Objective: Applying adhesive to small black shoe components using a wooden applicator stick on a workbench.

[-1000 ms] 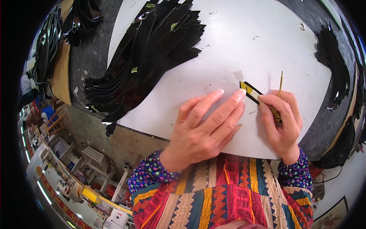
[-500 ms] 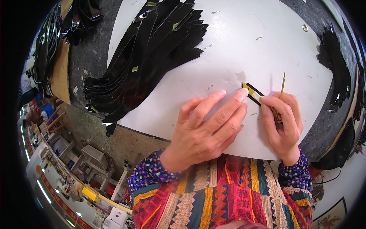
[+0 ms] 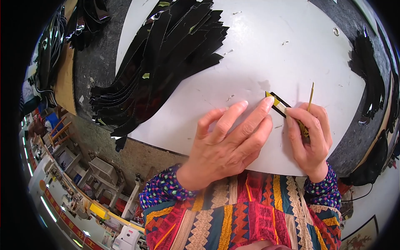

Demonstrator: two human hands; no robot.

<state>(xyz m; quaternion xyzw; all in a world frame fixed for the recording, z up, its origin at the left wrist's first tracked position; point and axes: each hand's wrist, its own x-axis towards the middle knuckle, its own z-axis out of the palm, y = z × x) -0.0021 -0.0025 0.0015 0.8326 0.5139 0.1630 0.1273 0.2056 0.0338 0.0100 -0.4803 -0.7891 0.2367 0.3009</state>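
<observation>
A small narrow black strip [image 3: 282,101] with a yellow and whitish face lies slantwise on the white sheet [image 3: 266,62]. One fingertip of my left hand [image 3: 227,139] rests on its yellow upper end. The other left fingers are stretched apart over the sheet, and the thumb is hidden beneath them. My right hand [image 3: 312,135] is closed, with its thumb and forefinger at the strip's lower end. From between the right fingers a thin brass-coloured stick [image 3: 311,93] points upward. Part of a yellow-brown patterned piece [image 3: 305,130] shows under those fingers; what it belongs to is unclear.
A fanned pile of glossy black strips [image 3: 166,62] covers the sheet's left side. Another black bundle [image 3: 368,71] lies at the right edge. A metal eyelet [image 3: 336,31] sits in the sheet at upper right. Below left stand a wooden chair [image 3: 60,131] and workshop equipment.
The left fingertip has slid slightly to the right on the strip, and the left thumb has gone out of sight. My right hand has barely moved.
</observation>
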